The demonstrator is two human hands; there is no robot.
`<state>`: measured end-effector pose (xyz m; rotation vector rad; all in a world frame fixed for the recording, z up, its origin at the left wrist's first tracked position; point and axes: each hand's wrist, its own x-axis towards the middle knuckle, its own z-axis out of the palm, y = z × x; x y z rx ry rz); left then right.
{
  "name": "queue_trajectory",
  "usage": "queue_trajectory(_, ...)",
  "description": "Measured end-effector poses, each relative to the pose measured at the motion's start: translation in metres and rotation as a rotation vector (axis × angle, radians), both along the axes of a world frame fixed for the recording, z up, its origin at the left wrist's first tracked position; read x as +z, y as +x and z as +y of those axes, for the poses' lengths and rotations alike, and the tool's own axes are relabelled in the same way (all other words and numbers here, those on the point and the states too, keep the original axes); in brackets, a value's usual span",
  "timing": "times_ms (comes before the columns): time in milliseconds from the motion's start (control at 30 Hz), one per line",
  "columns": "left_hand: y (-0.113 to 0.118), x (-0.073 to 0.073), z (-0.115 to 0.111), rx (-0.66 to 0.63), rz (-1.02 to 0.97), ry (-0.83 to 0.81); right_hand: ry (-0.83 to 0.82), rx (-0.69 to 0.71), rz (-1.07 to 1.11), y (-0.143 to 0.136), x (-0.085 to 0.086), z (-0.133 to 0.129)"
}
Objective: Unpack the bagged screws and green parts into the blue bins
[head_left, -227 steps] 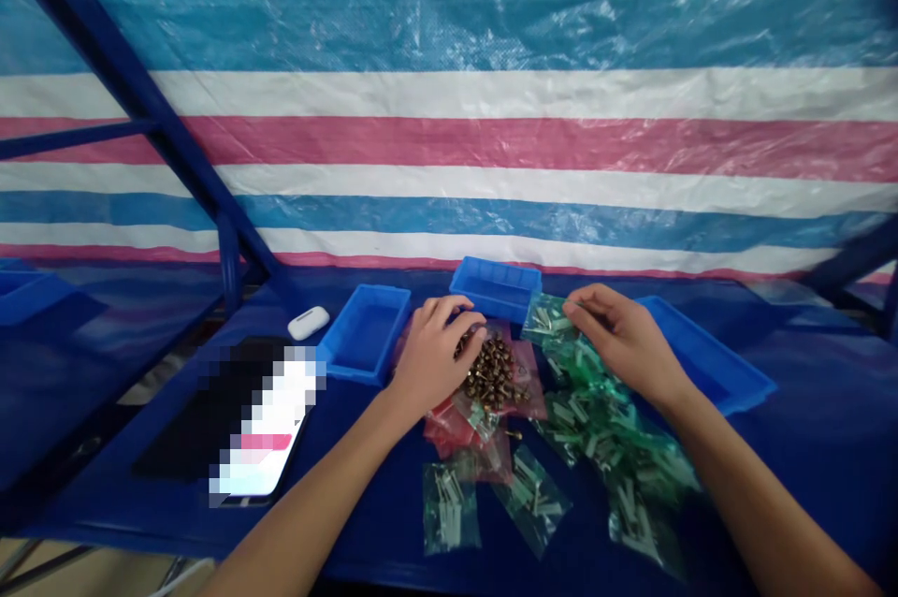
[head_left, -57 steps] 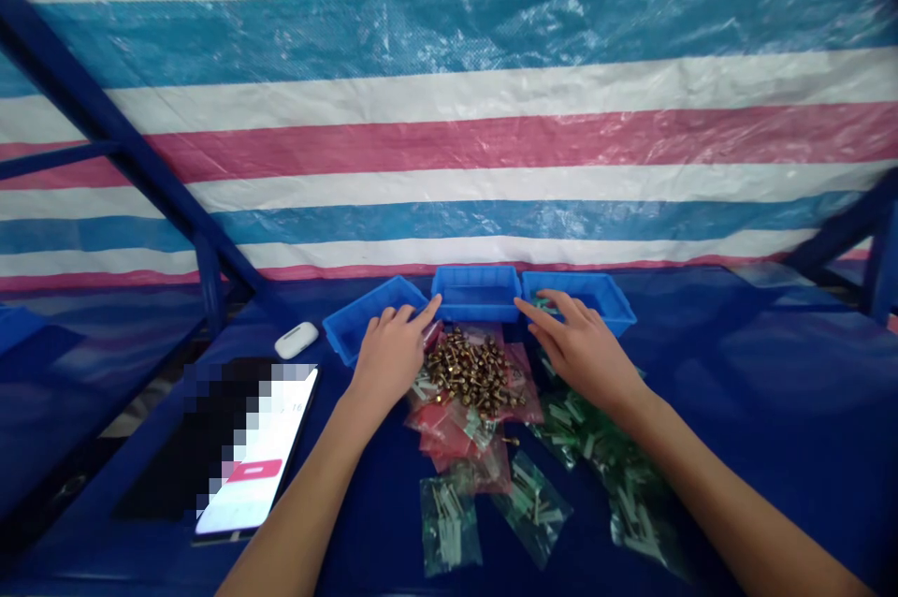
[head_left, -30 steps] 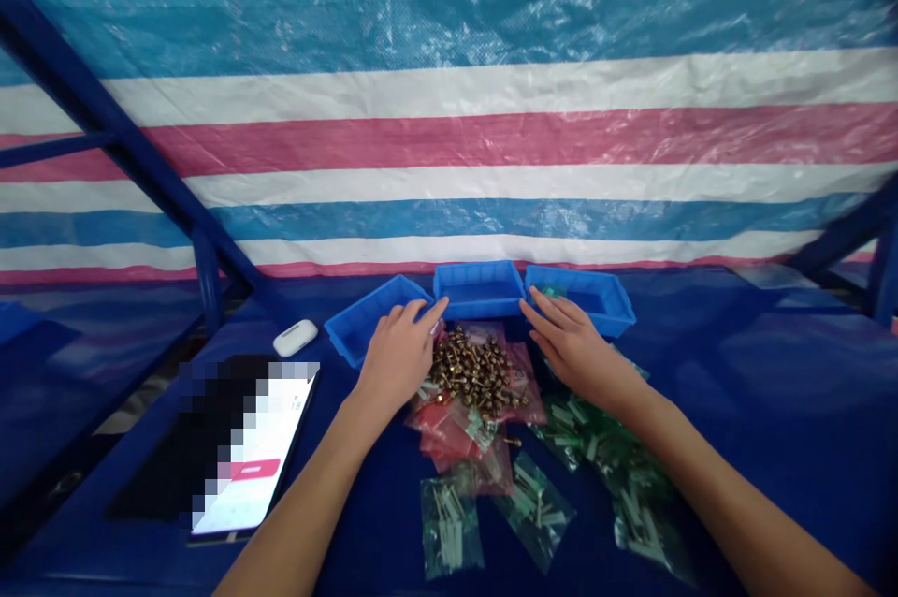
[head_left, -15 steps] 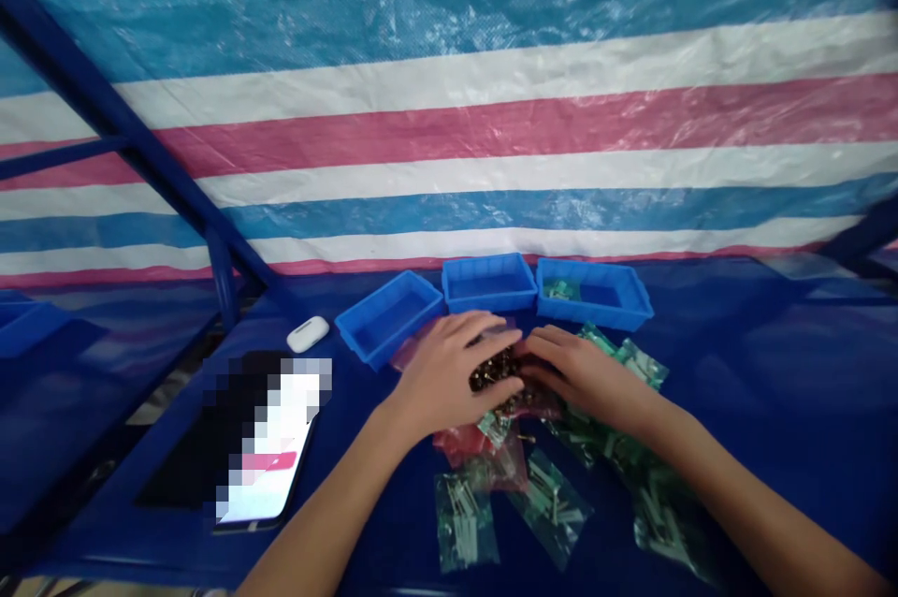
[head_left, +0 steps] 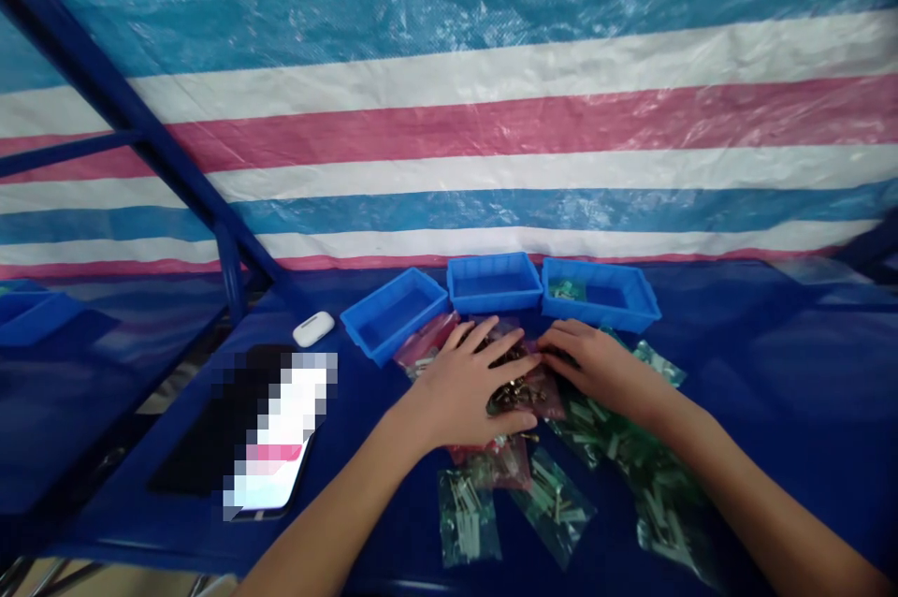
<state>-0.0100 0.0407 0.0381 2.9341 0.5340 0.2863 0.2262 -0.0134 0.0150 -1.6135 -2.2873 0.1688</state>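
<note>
My left hand [head_left: 467, 391] lies over a pile of small dark and brassy metal pieces [head_left: 515, 386], its fingers spread. Beneath them is pinkish-red plastic [head_left: 551, 396]. At the pile's right side is my right hand [head_left: 589, 363], with its fingers bent together; whatever is at their tips is hidden. Red bags [head_left: 505, 461] show below my left hand, and another pink bag [head_left: 429, 340] above it. Small clear bags of pale, stick-like pieces lie in front, one at the left [head_left: 469, 517] and one beside it [head_left: 554, 503]. Several greenish bags [head_left: 663, 522] lie under my right forearm.
Three blue trays stand behind the pile: a left tray [head_left: 361, 327], a middle tray [head_left: 495, 305] and a right tray [head_left: 631, 312] with a small bag [head_left: 567, 289] inside. A white case [head_left: 313, 329] and a blurred phone [head_left: 281, 475] lie left on the blue table [head_left: 792, 382].
My left hand has spread its fingers wider and moved slightly down and right over the metal pieces. My right hand has shifted a little right. The view has shifted slightly.
</note>
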Motion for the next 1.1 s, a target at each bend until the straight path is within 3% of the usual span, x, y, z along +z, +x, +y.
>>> queue_trajectory(267, 0.004, -0.005, 0.000, 0.022, -0.029, 0.008, 0.096, -0.170, 0.253, -0.004, 0.012, -0.002)
queue_trajectory(467, 0.004, -0.007, 0.001, 0.094, -0.046, 0.001, 0.035, -0.178, 0.476, -0.008, 0.019, -0.006)
queue_trajectory(667, 0.004, -0.004, 0.002, 0.106, -0.082, -0.030, -0.050, -0.123, 0.445, -0.014, 0.025, -0.006)
queue_trajectory(767, 0.004, -0.001, 0.002, 0.105, -0.100, -0.037, -0.180, -0.036, 0.508, -0.019, 0.031, -0.010)
queue_trajectory(967, 0.004, 0.003, 0.002, 0.075, -0.121, -0.050, -0.587, 0.113, 0.929, -0.026, 0.037, -0.017)
queue_trajectory(1100, 0.003, 0.004, 0.002, 0.087, -0.114, -0.069, -0.274, -0.111, 1.226, -0.029, 0.037, -0.003)
